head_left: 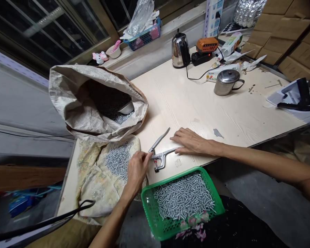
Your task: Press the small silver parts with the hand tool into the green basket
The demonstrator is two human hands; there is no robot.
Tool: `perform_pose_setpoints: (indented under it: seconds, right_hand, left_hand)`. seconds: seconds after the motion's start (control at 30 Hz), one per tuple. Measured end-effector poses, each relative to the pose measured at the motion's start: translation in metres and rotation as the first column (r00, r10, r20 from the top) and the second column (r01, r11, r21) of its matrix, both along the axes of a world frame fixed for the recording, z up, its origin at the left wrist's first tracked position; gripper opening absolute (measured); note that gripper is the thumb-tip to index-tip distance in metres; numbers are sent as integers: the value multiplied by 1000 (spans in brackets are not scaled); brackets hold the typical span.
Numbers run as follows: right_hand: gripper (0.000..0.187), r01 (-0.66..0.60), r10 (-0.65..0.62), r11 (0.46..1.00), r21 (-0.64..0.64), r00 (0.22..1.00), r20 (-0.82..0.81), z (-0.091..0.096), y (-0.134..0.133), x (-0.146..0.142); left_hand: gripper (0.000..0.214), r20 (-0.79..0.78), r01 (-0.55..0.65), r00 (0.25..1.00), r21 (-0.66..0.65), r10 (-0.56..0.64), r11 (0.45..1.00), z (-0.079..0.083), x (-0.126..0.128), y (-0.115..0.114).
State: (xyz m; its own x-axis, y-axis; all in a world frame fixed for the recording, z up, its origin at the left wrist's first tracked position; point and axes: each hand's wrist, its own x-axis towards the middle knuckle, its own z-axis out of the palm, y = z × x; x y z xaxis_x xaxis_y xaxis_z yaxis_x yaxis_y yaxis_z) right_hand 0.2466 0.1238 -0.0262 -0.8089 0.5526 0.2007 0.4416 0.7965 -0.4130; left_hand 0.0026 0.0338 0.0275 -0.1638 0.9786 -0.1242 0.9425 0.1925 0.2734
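Metal spring-loaded pliers (160, 159) with a red part at the jaw lie on the table, their two handles spread apart. My left hand (138, 168) is at the jaw end, thumb and forefinger pinched together; whatever is between them is too small to make out. Over the end of the lower handle rests my right hand (189, 142), fingers stretched and the thumb against the handle. A green basket (147, 203) full of small ridged silvery metal pieces (184, 196) sits below the pliers. More such pieces (119, 160) are heaped on a patterned cloth (96, 193) beside my left hand.
A large woven sack (77, 119) gapes at the back left, with a scoop (126, 108) on metal pieces inside. Behind stand a kettle (179, 50), an orange battery pack (206, 45) and a lidded steel mug (226, 84). A black looped rod (67, 216) juts in lower left.
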Motion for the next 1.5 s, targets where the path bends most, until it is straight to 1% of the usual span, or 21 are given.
perform_pose_setpoints:
  seconds: [0.1, 0.2, 0.27, 0.33, 0.4, 0.47, 0.5, 0.53, 0.57, 0.63, 0.67, 0.7, 0.73, 0.77, 0.83, 0.9, 1.0, 1.1, 1.2, 1.37, 1.5]
  right_hand:
    - [29, -26, 26, 999, -18, 1000, 7, -9, -8, -3]
    - [10, -20, 20, 1000, -10, 1000, 4, -18, -14, -13]
    - [12, -15, 15, 1000, 2, 1000, -9, -22, -14, -19]
    - [15, -24, 24, 1000, 13, 999, -39, -25, -13, -22]
    - [16, -25, 26, 999, 20, 998, -61, -27, -11, -21]
    - [16, 3, -1, 1000, 23, 997, -80, -29, -9, -19]
    - [16, 21, -19, 999, 24, 996, -90, -30, -8, -17]
    - [15, 35, -32, 999, 25, 995, -97, -31, -8, -15]
    - [14, 44, -41, 999, 27, 994, -98, -31, -7, -14]
    - [14, 50, -48, 998, 27, 995, -84, -31, -7, -13]
    - [15, 50, -48, 998, 24, 996, -77, -31, -7, -13]
    - [15, 51, -50, 999, 18, 996, -74, -31, -8, -13]
    - [16, 52, -51, 999, 12, 996, -76, -31, -8, -13]
    - [17, 53, -52, 999, 7, 995, -81, -31, -8, -13]
    - [18, 45, -45, 999, 0, 995, -92, -31, -8, -13]
    - [18, 35, -36, 999, -9, 995, -98, -32, -8, -13]
    - [19, 25, -27, 999, -20, 994, -105, -32, -7, -12]
    - [18, 20, -22, 1000, -22, 994, -112, -31, -7, -12]
    - [18, 18, -20, 1000, -20, 993, -118, -30, -7, -12]
    - [20, 23, -23, 1000, -1, 990, -141, -31, -7, -13]
    - [20, 23, -19, 1000, 22, 989, -144, -34, -7, -13]
  left_hand:
    - [35, -60, -111, 993, -213, 100, 971, -3, 2, -8]
    - [32, 10, -142, 988, -336, 154, 931, -12, 7, -4]
    - [32, 64, -115, 986, -390, 151, 914, -15, 7, 1]
    - [27, 33, -69, 995, -411, 91, 909, -14, 3, 4]
    - [19, -116, -46, 993, -369, 3, 928, -8, -2, 0]
    - [20, -285, -41, 957, -310, -52, 950, 2, -6, -11]
    - [23, -319, -33, 945, -295, -66, 955, 7, -7, -18]
    - [25, -295, -4, 951, -303, -90, 953, 13, -7, -26]
    - [24, -215, 47, 969, -330, -124, 943, 19, -7, -33]
    - [20, 14, 179, 982, -362, -187, 915, 30, -8, -41]
    - [18, 82, 215, 977, -347, -198, 913, 34, -11, -40]
    - [19, 88, 210, 977, -317, -192, 925, 36, -15, -36]
    - [21, 24, 161, 987, -265, -161, 951, 36, -21, -28]
    - [24, -105, 83, 989, -191, -104, 978, 35, -30, -17]
    - [29, -317, -56, 948, -68, 32, 996, 26, -50, 8]
    - [27, -396, -124, 913, -35, 100, 992, 12, -70, 31]
    - [24, -454, -118, 889, -83, 68, 990, -8, -90, 48]
    - [24, -465, -30, 885, -110, -25, 994, -21, -97, 47]
    - [26, -451, 23, 890, -101, -66, 995, -26, -98, 39]
    - [23, -416, 44, 908, -32, -53, 999, -30, -101, 32]
    - [22, -342, 31, 940, 83, 0, 996, -29, -110, 34]
